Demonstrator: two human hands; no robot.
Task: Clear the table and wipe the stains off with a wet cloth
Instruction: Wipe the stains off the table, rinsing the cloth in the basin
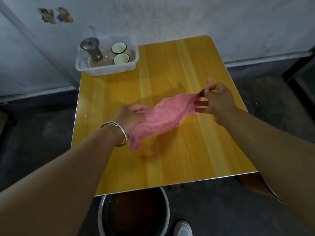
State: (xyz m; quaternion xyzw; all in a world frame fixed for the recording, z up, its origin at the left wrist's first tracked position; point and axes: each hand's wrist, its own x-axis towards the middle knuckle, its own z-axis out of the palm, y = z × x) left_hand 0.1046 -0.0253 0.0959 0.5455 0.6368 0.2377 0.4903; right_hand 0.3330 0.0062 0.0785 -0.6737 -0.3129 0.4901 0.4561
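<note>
My right fingers [204, 92] pinched one corner of the cloth [163, 116] while my left hand [131, 116] clenched the other end, stretching it open above the middle of the tabletop [170, 65], I judged to spread it flat for wiping. The cloth was pink, limp and crinkled, probably damp. The glossy wood-grain tabletop was bare except for a translucent tub [131, 66] at upper left holding two cups and a steel-lidded jar.
</note>
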